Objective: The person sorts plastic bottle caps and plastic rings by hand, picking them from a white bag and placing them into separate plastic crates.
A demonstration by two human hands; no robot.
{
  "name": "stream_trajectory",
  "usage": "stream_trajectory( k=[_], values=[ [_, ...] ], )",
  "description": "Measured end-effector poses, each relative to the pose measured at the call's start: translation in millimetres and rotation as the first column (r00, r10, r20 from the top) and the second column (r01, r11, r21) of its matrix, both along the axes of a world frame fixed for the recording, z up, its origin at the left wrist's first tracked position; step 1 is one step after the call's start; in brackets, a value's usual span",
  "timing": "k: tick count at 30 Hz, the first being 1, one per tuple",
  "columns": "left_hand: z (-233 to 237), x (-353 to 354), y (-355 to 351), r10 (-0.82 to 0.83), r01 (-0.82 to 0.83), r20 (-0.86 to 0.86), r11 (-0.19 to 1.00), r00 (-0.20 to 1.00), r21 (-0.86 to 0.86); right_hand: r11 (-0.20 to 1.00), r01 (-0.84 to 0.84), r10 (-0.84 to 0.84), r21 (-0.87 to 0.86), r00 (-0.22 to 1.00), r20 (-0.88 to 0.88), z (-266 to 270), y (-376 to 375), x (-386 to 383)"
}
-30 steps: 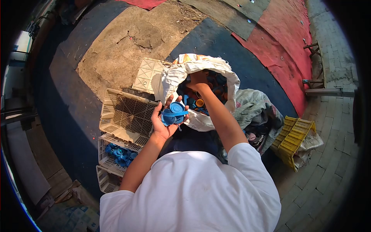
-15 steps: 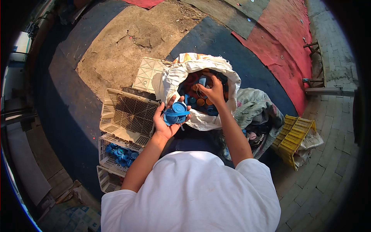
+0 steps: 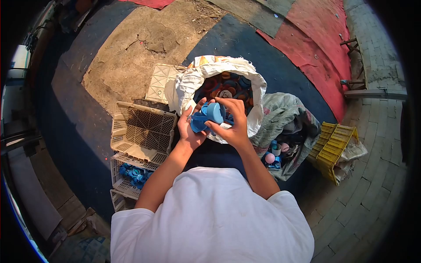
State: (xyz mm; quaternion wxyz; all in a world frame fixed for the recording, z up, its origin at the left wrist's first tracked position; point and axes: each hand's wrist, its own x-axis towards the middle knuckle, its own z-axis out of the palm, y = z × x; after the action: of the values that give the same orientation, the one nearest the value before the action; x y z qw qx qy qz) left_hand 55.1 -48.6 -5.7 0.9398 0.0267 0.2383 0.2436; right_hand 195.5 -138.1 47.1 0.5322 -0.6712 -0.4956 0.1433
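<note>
Several blue plastic caps (image 3: 198,123) rest in my left hand (image 3: 189,134), its fingers curled around them. My right hand (image 3: 235,124) grips another blue cap (image 3: 215,112) between thumb and fingers, right against the ones in the left hand. Both hands are over the near rim of a white woven sack (image 3: 186,83). Inside the sack lie many caps (image 3: 226,93), mostly orange, red and blue. Part of the caps in my left hand is hidden behind the cap in my right hand.
Cream plastic crates (image 3: 144,131) stand at the left; one holds blue caps (image 3: 135,174). A grey-green sack (image 3: 280,116) with mixed plastic pieces sits at the right, beside a yellow crate (image 3: 332,147). Another cream crate (image 3: 161,83) lies behind, on blue matting (image 3: 228,41).
My right hand has come out of the sack toward my left hand, bringing a blue cap against those held there. The view has shifted slightly.
</note>
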Motion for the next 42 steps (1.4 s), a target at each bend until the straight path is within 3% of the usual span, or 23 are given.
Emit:
stream_trajectory(
  k=[6,10,13,17,21,26,30,33,34,37,38,41,42],
  values=[
    [6.9,1.5,-7.3,0.026,-0.020,0.067,0.996,0.997,-0.087,0.978,-0.160,0.192,-0.133,0.940,0.282,3.8,-7.2,-13.3],
    [10.1,1.0,-12.8,0.013,-0.010,-0.055,0.999,0.998,0.050,0.987,-0.139,0.144,-0.082,0.987,0.066,-5.8,-7.0,-10.8],
    [12.4,0.5,-16.5,0.026,-0.028,-0.078,0.999,0.997,-0.022,0.995,-0.102,0.096,0.014,0.870,-0.484,-30.9,-6.6,-24.3],
    [-4.6,1.6,-23.7,0.062,-0.065,-0.038,0.994,0.997,-0.085,0.998,0.058,-0.041,0.009,0.796,-0.604,-58.2,-13.1,-41.3],
    [1.8,9.1,-33.4,0.119,-0.121,-0.038,0.991,0.992,-0.063,0.981,0.175,-0.015,0.087,0.512,-0.859,-68.1,-14.4,-52.9],
    [-5.7,7.3,-38.0,0.168,-0.163,-0.026,0.976,0.985,0.142,0.964,0.258,0.021,0.070,0.188,-0.982,-70.0,-12.6,-48.5],
    [4.8,1.4,-43.8,0.245,-0.246,-0.017,0.969,0.969,-0.017,0.966,0.234,0.052,0.109,0.235,-0.971,-54.1,-11.6,-50.8],
    [6.7,-5.1,-46.6,0.258,-0.258,0.011,0.966,0.966,0.021,0.970,0.177,0.112,0.166,0.282,-0.953,-45.5,-10.5,-55.1],
    [-3.5,-13.8,-43.8,0.208,-0.217,0.236,0.976,0.949,0.011,0.973,0.150,0.131,0.178,0.277,-0.952,-35.9,-8.8,-56.3],
    [10.1,-17.7,-49.9,0.332,-0.332,-0.031,0.943,0.943,0.006,0.981,0.123,0.107,0.148,0.290,-0.951,-31.9,-7.6,-66.0],
    [4.0,-27.4,-51.9,0.329,-0.330,0.043,0.944,0.943,0.019,0.986,0.109,0.091,0.126,0.282,-0.955,-28.1,-6.7,-70.3],
    [11.2,-43.6,-56.4,0.391,-0.388,-0.031,0.919,0.920,0.075,0.993,0.020,0.109,0.118,0.269,-0.957,-27.2,-6.8,-85.7],
    [18.0,-47.7,-58.0,0.426,-0.421,-0.070,0.904,0.902,0.071,0.992,-0.030,0.125,0.121,0.206,-0.971,-30.9,-8.8,-90.4]
  ],
)
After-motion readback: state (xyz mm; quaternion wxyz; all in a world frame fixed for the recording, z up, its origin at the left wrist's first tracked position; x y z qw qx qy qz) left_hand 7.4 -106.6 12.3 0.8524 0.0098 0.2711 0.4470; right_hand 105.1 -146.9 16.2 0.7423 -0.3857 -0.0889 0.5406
